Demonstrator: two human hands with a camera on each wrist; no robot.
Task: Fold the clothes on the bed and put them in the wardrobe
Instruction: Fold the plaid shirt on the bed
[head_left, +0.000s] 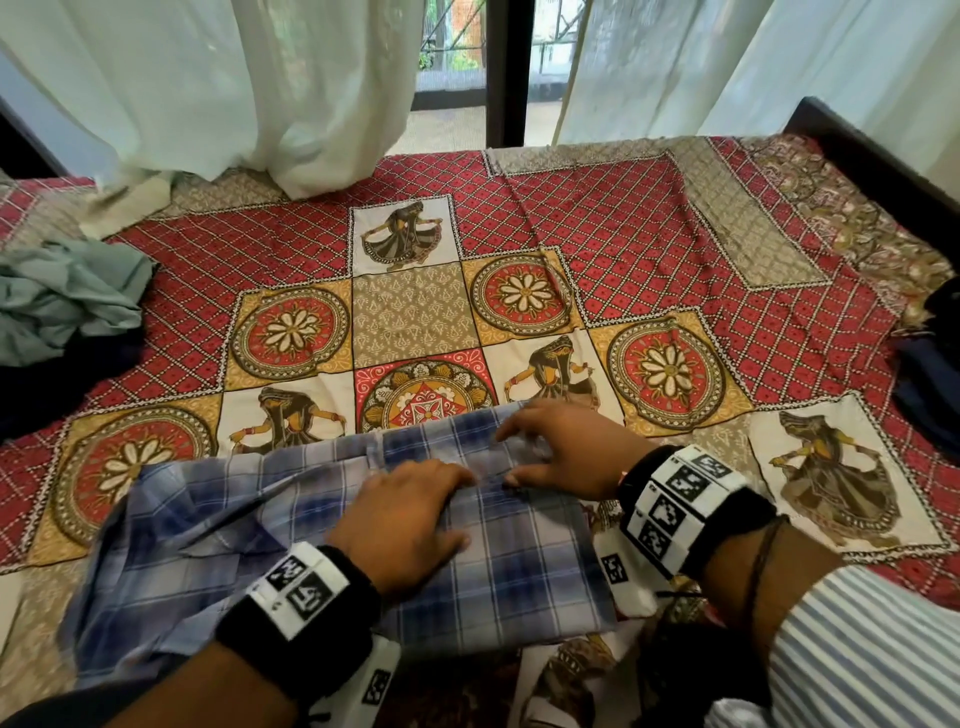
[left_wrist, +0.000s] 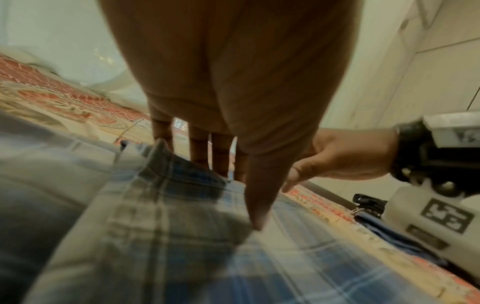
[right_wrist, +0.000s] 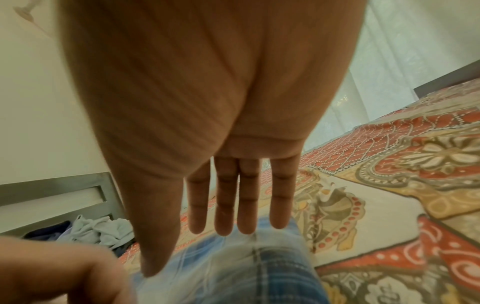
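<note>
Shirt (head_left: 498, 561) | under both grips | left hand (head_left: 402, 514), right hand (head_left: 566, 452) flat

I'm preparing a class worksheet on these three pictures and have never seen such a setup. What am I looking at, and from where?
No machine: a person wears three cameras. The head view looks down at a bed with a patterned bedsheet. The other two look along each wrist at the fingers. The left hand and right hand lie with straight fingers on a blue checked shirt, pressing it flat; neither grips anything. A crumpled green garment waits at the left edge, dark clothes at the right.
</note>
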